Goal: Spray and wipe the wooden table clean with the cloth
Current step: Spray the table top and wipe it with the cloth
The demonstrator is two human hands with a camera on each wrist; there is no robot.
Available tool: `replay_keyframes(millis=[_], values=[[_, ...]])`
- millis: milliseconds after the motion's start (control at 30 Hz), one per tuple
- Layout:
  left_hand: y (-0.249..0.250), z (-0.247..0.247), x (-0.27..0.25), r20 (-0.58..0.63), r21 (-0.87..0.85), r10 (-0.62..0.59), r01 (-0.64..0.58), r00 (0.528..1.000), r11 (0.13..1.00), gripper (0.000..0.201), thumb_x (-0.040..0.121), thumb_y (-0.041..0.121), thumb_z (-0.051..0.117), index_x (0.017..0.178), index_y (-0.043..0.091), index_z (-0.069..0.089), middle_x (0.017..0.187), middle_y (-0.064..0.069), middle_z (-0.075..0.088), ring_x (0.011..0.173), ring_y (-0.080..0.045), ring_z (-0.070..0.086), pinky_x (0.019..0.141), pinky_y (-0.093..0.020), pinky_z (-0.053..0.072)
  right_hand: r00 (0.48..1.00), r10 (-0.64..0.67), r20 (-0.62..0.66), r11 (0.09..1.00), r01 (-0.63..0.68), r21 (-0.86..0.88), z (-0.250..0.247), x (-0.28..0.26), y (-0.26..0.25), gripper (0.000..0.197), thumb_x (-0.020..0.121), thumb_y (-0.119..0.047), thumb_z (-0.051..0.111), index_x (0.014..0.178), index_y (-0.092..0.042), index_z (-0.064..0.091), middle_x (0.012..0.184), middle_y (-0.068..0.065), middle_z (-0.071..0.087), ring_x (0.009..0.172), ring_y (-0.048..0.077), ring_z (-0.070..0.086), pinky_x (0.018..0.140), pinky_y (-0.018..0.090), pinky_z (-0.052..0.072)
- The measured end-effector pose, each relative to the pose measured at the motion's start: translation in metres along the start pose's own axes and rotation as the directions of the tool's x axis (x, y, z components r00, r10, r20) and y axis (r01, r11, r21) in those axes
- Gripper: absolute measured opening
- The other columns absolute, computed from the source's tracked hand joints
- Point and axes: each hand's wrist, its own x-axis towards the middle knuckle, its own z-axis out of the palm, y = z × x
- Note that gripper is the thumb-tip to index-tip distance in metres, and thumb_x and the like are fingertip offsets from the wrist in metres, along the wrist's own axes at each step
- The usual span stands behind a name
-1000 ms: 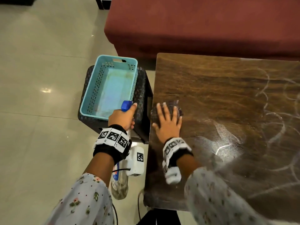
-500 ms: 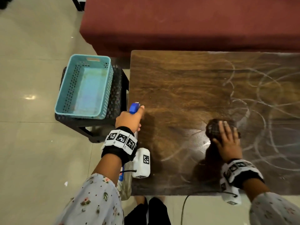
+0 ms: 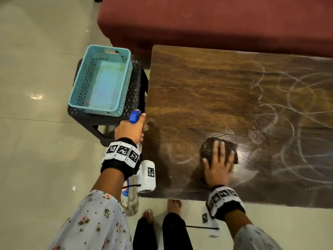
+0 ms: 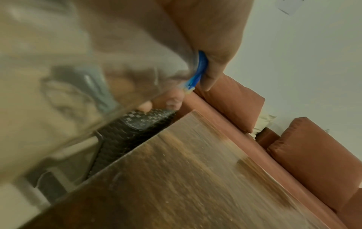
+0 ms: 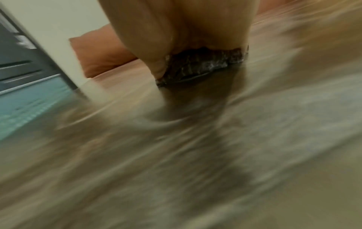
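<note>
Right grip (image 3: 219, 164) spread flat, pressing the cloth (image 3: 209, 150) on the bench (image 3: 207, 91) — wiping step underway. Left grip (image 3: 130, 129) clasps the spray bottle (image 3: 134, 117) off the bench's left edge. Next, likely: chalky streaks (image 3: 292, 109) rightward.

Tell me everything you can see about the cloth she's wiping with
The cloth is a small, dark brown-black rag with a ribbed or woven look, crumpled flat on the wooden table near its front edge. The right hand presses down on it with fingers spread and fairly straight, covering most of it; its edges poke out beyond the fingertips. In the right wrist view its rim glistens, perhaps damp. Pale smear lines lie to its right.
</note>
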Motion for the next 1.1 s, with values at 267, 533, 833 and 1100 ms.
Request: replay_keyframes(millis=[267,533,833,1100], values=[[-0.049,-0.035,0.007,-0.056,0.044,-0.03,0.032,0.998,0.999,0.05,0.082,0.055,0.058,0.064,0.009,0.059,0.054,-0.006,0.06,0.053,-0.024,0.06,0.08,-0.039,0.057,0.898,-0.433,0.076,0.9,0.435,-0.016,0.071,-0.044,-0.151,0.075,0.086,-0.04,0.047,0.144,-0.044,0.0,0.158,-0.013,0.004,0.145,0.028,-0.002,0.112,0.054,-0.002],[-0.045,-0.027,-0.019,-0.007,0.112,0.016,-0.015,1.0,0.994,0.053,0.082,0.06,0.053,0.064,0.01,0.06,0.058,-0.007,0.062,0.063,-0.028,0.066,0.083,-0.039,0.055,0.807,-0.58,0.114,0.802,0.589,-0.094,0.044,-0.044,-0.047,0.064,0.082,-0.046,0.02,0.14,-0.052,-0.007,0.156,-0.013,0.01,0.144,0.025,0.001,0.113,0.054,0.013],[-0.045,-0.009,-0.033,0.023,0.105,0.034,-0.037,0.999,0.994,0.049,0.081,0.062,0.053,0.059,0.019,0.056,0.068,-0.011,0.069,0.081,-0.033,0.069,0.086,-0.041,0.054,0.984,-0.043,-0.17,0.999,0.039,-0.028,-0.016,-0.002,0.123,0.081,0.077,-0.058,0.023,0.145,-0.015,0.026,0.154,0.011,0.025,0.138,0.046,0.019,0.112,0.055,0.015],[-0.076,-0.033,-0.032,0.007,0.07,-0.079,0.079,0.997,0.994,0.059,0.076,0.068,0.052,0.071,0.01,0.061,0.066,-0.01,0.068,0.07,-0.03,0.068,0.083,-0.039,0.056,0.991,-0.085,-0.108,0.996,0.084,-0.022,0.038,-0.078,0.066,0.068,0.083,-0.048,0.031,0.145,-0.023,0.019,0.151,0.012,0.03,0.136,0.047,0.026,0.108,0.061,0.022]])
